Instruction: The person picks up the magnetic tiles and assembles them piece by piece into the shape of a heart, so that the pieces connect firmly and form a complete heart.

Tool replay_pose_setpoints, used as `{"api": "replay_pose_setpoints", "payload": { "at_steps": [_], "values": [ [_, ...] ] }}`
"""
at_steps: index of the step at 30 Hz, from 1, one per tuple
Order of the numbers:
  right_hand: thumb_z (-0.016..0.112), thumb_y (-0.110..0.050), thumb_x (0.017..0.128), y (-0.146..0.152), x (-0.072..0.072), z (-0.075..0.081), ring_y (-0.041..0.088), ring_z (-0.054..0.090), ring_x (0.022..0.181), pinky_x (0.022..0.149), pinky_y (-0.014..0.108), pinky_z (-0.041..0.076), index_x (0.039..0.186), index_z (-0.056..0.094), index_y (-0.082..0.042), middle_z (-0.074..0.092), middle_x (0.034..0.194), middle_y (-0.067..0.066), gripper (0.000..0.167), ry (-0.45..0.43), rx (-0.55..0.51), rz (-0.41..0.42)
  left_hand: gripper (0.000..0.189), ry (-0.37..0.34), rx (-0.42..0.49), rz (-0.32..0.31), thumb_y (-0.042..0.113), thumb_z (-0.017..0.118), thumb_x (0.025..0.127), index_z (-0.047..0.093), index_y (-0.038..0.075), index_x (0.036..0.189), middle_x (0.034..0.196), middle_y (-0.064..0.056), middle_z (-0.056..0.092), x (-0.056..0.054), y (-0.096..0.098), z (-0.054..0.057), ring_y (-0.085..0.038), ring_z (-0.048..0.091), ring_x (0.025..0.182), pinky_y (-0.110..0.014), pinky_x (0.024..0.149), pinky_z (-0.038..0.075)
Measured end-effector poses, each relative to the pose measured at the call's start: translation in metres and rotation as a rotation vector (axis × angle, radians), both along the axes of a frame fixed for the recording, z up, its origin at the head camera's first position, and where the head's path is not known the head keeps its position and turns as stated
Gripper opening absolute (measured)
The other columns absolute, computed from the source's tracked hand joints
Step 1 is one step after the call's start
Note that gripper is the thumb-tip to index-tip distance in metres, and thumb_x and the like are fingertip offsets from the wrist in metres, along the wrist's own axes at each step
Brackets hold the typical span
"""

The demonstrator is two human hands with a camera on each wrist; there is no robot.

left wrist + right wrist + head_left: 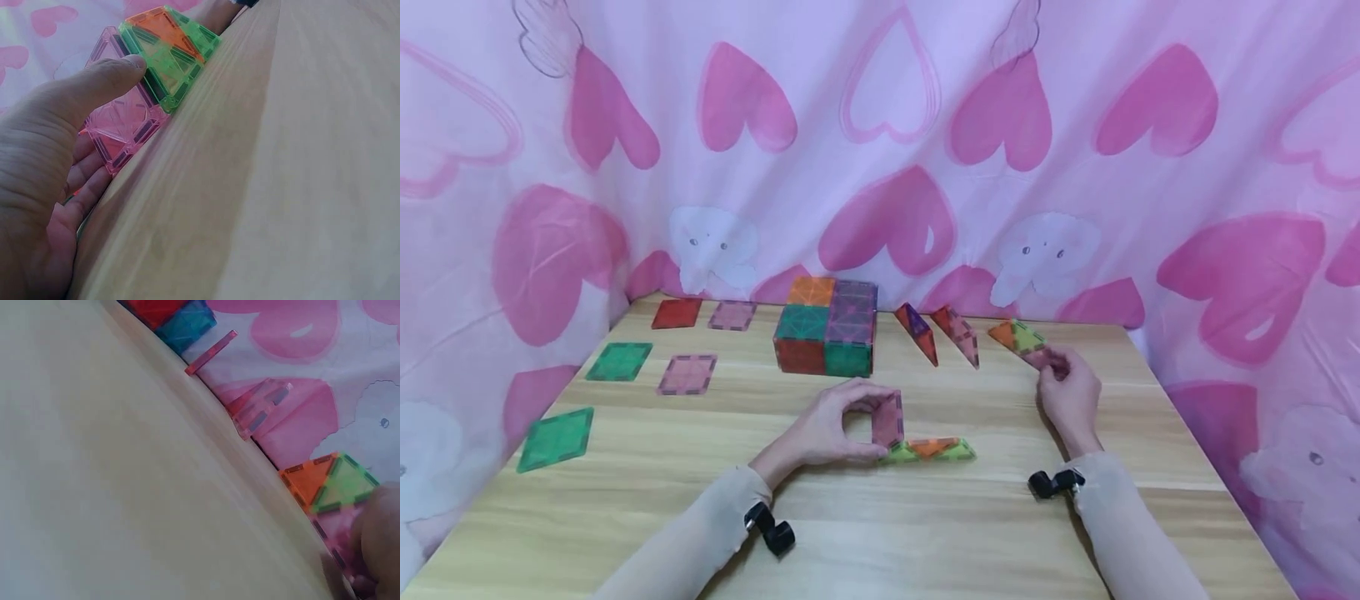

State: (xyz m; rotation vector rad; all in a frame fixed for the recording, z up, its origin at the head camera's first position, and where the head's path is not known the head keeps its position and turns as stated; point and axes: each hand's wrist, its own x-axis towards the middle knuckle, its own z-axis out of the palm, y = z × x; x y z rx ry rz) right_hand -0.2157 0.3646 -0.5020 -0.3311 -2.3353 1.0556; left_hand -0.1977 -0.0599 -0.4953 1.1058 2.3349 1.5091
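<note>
Sleeves (681,533) lead to left hand (831,427) and right hand (1072,393), pinching pink tiles (888,420), block (852,314) beyond.

A translucent pink tile (888,419) stands upright beside green-and-orange triangles (931,449).

Plain, pale beige long sleeves (688,537) with two small, knobbly black wrist cameras (780,539)

L grip (829,425) curved, R grip (1072,393) fwd
</note>
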Motion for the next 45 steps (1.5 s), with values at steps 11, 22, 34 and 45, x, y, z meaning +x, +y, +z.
{"api": "replay_pose_setpoints", "payload": {
  "at_steps": [11, 22, 34, 45],
  "values": [
    [0.047, 0.014, 0.098, 0.013, 0.049, 0.001, 0.038, 0.068, 0.109, 0.093, 0.036, 0.045, 0.127, 0.064, 0.008, 0.075, 0.113, 0.025, 0.034, -0.054, 0.022, -0.074, 0.080, 0.014, 0.013, -0.009, 0.037, 0.101, 0.085, 0.063, 0.031, 0.155, 0.143, 0.010, 0.064, 0.000, 0.000, -0.004, -0.014, 0.067, 0.127, -0.040, 0.112, 0.057],
    [0.054, 0.016, 0.099, -0.009, 0.054, 0.006, 0.032, 0.069, 0.104, 0.087, 0.019, 0.044, 0.123, 0.068, 0.004, 0.078, 0.111, 0.021, 0.030, -0.078, 0.057, 0.075, 0.081, 0.015, 0.033, -0.015, 0.032, 0.102, 0.084, 0.063, 0.029, 0.155, 0.143, 0.009, 0.065, 0.000, -0.002, -0.004, -0.014, 0.067, 0.129, -0.039, 0.113, 0.057],
    [0.058, 0.018, 0.102, -0.073, 0.065, 0.002, 0.025, 0.074, 0.099, 0.087, 0.015, 0.051, 0.118, 0.071, -0.004, 0.081, 0.105, 0.006, 0.030, -0.053, 0.030, 0.425, 0.079, 0.003, 0.066, -0.043, 0.029, 0.101, 0.085, 0.063, 0.026, 0.155, 0.145, 0.006, 0.064, 0.000, 0.002, -0.004, -0.017, 0.067, 0.130, -0.040, 0.114, 0.057],
    [0.068, 0.008, 0.106, -0.100, 0.069, 0.004, 0.019, 0.075, 0.099, 0.084, 0.022, 0.057, 0.125, 0.076, -0.012, 0.083, 0.107, -0.004, 0.029, -0.066, -0.008, 0.594, 0.082, 0.030, 0.054, -0.037, 0.029, 0.101, 0.084, 0.063, 0.027, 0.156, 0.144, 0.006, 0.065, -0.001, 0.000, -0.004, -0.015, 0.067, 0.131, -0.039, 0.113, 0.057]
  ]
}}
